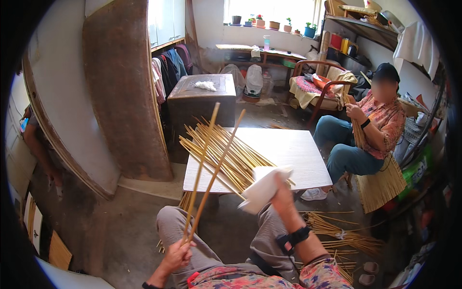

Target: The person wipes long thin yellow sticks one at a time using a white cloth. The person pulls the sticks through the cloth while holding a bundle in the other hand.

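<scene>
My left hand (177,255) grips the lower ends of two long straw-coloured stalks (213,175), which rise and spread apart above my lap. In my right hand (282,197) is a folded white cloth or paper (264,189), slightly blurred, over the near right part of the table. Beneath and beyond it, a loose pile of similar stalks (225,153) lies slantwise across the low white table (292,144). The cloth hides the near ends of some stalks. Both stalks in my left hand stand apart from the cloth.
At the right a seated person (375,115) holds a bundle of stalks (358,133). Tied stalk bundles (343,234) lie on the floor at my right, near a pair of slippers (368,272). A wooden chest (202,90) stands behind the table; another person (41,144) is partly visible at far left.
</scene>
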### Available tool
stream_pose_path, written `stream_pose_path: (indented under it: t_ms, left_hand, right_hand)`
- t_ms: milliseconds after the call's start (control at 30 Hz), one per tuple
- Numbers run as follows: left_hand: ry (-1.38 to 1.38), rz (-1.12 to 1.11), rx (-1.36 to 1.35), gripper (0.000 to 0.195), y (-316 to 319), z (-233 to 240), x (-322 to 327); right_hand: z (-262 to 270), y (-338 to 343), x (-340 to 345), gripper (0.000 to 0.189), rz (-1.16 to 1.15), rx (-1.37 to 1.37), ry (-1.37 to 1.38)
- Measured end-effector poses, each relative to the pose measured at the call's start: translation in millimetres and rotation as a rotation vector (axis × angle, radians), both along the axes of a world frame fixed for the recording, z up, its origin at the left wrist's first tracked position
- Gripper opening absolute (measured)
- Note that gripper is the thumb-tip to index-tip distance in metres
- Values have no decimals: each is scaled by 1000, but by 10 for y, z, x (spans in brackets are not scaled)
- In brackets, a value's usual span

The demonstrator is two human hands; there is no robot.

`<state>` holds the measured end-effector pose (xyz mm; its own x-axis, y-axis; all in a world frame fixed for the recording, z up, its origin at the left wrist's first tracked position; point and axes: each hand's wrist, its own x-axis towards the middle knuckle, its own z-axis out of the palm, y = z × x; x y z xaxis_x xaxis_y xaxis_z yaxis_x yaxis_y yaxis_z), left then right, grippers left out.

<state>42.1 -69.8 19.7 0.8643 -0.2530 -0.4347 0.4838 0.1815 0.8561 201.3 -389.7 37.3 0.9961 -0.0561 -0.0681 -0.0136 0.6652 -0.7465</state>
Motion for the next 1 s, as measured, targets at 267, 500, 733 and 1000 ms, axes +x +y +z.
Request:
stream_pose_path:
  t_ms: [267, 500, 733, 1000]
  left_hand:
    - [-7, -499, -266, 28, -527, -136, 557]
    - [-51, -383, 54, 26, -550, -200, 608]
    - [-347, -357, 364, 22, -59, -126, 177]
    - [54, -264, 213, 23, 588, -213, -86]
  right_hand:
    - [-299, 1048, -566, 28, 405, 7, 148]
    - [-140, 1148, -453, 24, 141, -160, 196]
    - [226, 366, 289, 38, -126, 3, -73]
    - [331, -846, 679, 41, -609, 265, -104]
